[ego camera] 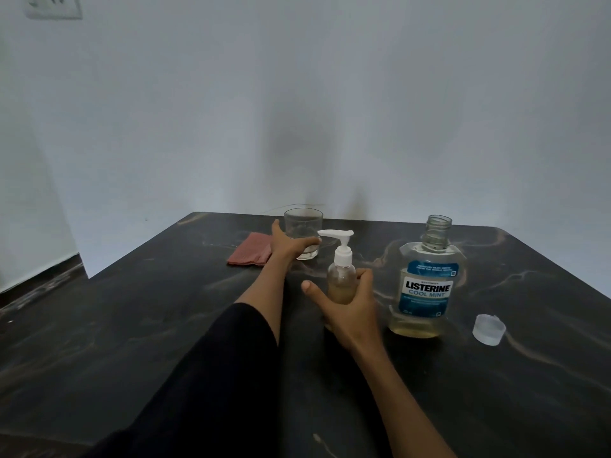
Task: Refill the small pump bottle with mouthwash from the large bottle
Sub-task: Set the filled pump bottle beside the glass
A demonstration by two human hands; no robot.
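Pump bottle (pixel 341 279), one, stands mid-table (pixel 132 325), right hand (pixel 347 305) curled round it. One large bottle (pixel 425 285) beside it stands uncapped, its single cap (pixel 489 329) lying apart. Left hand (pixel 287 246) grips one glass (pixel 304 231); one red cloth (pixel 251 249) lies behind.

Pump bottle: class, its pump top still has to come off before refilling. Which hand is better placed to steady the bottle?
Probably the right hand: it grips the pump bottle already, while the left hand holds the glass.
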